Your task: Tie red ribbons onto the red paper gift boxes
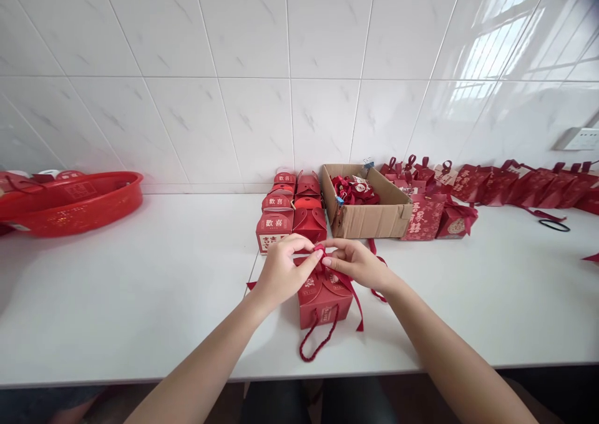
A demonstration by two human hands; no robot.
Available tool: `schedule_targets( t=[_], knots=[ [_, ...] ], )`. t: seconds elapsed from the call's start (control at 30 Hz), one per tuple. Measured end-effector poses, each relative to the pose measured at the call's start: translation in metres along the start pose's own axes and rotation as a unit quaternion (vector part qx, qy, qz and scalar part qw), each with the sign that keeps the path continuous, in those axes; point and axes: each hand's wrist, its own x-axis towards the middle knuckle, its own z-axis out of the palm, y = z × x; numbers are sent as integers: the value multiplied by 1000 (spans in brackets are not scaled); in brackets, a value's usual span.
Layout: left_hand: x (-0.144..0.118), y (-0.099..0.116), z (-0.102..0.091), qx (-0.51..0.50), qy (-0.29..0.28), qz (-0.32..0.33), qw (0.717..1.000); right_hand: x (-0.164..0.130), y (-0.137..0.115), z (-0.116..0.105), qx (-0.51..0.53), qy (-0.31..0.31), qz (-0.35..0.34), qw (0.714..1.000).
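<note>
At the near side, a rope handle point(307, 357) droops from the red gift box point(314, 305) just under the grip. The left hand point(283, 269) and right hand point(360, 265) both pinch its ribbon point(320, 248); beyond them stand grouped boxes point(276, 215) and, farther right, an open carton point(372, 223).

Paper box point(322, 304), satiny ribbon point(357, 302), glossy tiles point(255, 124)

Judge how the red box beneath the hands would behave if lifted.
The red box probably keeps its shape, given its flat, folded sides. Its cord handle likely flops, since it curves in a loose loop.
</note>
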Motion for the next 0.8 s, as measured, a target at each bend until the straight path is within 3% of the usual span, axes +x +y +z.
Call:
schedule_targets(
  t=[0.13, 0.23, 0.33, 0.47, 0.57, 0.67, 0.73, 0.8],
  knots=[
    [-7, -10, -5, 12, 11, -25, 1000, 0, 3, 2, -39, 19, -42, 998],
    [-17, -22, -10, 10, -22, -135, 991, 0, 3, 4, -57, 54, -64, 995],
    [-25, -34, -14, -4, -82, -202, 976, -1, 3, 6, -42, 32, -32, 998],
    [-27, -36, -23, -13, -127, -200, 971, 0, 1, 10, -22, 30, -10, 999],
    [-23, -22, -35, -74, -144, -196, 967, 1, 0, 17, -43, 78, 18, 996],
    [-15, -4, -43, -138, -174, -184, 958, 0, -3, 23, -129, 129, 11, 983],
    [-8, 5, -42, -161, -182, -162, 956, -2, -7, 24, -182, 111, -17, 977],
    [2, 12, -37, -169, -180, -138, 959, -4, -10, 21, -192, 51, -30, 980]
  ],
)
